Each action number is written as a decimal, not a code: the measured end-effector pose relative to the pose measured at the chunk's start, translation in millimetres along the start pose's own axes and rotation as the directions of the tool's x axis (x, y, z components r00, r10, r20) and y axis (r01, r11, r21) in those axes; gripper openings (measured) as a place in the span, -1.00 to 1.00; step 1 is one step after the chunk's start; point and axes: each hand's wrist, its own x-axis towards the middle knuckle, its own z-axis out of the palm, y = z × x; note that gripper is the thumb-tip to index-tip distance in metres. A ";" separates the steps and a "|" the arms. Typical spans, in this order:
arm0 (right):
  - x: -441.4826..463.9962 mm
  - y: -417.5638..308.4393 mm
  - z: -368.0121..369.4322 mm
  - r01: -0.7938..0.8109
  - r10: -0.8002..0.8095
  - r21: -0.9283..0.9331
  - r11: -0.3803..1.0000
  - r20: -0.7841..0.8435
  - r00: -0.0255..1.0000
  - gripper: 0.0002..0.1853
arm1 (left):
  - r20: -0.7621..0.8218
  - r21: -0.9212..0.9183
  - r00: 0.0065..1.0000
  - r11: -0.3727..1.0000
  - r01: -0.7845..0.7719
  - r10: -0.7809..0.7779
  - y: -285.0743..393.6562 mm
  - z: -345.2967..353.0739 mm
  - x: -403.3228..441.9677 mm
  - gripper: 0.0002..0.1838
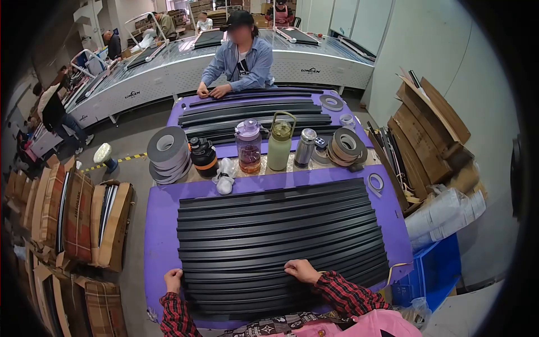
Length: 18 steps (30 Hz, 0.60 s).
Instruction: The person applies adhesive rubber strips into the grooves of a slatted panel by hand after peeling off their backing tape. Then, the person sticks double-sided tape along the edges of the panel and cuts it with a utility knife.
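Long black ridged strips (281,224) lie side by side across the purple tabletop in front of me. My left hand (173,280) is closed at the left end of one strip in the nearer part of the row, thumb and fingers pinched together. Right of the middle, my right hand (303,272) rests low over the same area, its fingers bent and pressed together on a strip. A thin pale band (397,265) curls at the right ends of the strips. What lies under my right fingers is mostly hidden.
Beyond the strips stand grey tape rolls (168,154), a black bottle (203,157), a purple bottle (249,147), a green bottle (279,147) and a steel flask (305,149). Across the table a person (241,59) handles more strips. Cartons (78,219) stand left; a blue bin (435,269) sits right.
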 end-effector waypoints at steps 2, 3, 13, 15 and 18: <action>1.2 4.7 2.1 -0.033 0.033 0.045 0.998 -0.014 0.999 -0.80 | 0.000 -0.016 1.000 1.000 0.012 -0.012 0.9 0.5 -0.9 -0.93; 1.8 4.5 1.2 -0.033 0.033 0.039 0.999 -0.016 0.999 -0.80 | -0.005 0.002 1.000 1.000 0.012 -0.012 1.2 1.6 0.2 -0.93; -0.3 7.0 5.9 -0.074 0.080 0.135 0.988 -0.042 0.996 -0.81 | 0.067 -0.007 0.997 0.999 -0.039 0.040 -21.4 -4.3 17.3 -0.92; -0.9 9.9 8.0 -0.003 0.011 0.088 0.996 -0.090 0.996 -0.82 | 0.036 0.004 0.996 0.997 -0.082 0.082 -23.6 -9.6 18.7 -0.89; 0.3 14.1 10.0 -0.028 0.038 0.141 0.990 -0.067 0.997 -0.83 | 0.075 0.009 0.995 0.998 -0.065 0.064 -22.1 -10.9 15.6 -0.90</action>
